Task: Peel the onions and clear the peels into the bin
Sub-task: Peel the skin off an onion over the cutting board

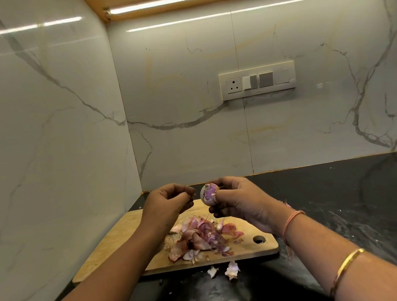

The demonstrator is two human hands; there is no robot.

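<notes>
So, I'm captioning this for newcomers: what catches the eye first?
The right hand holds a half-peeled onion above the board, the left hand curled beside it. Below, a heap of purple peels lies on the board, and two scraps sit on the black counter in front.
</notes>
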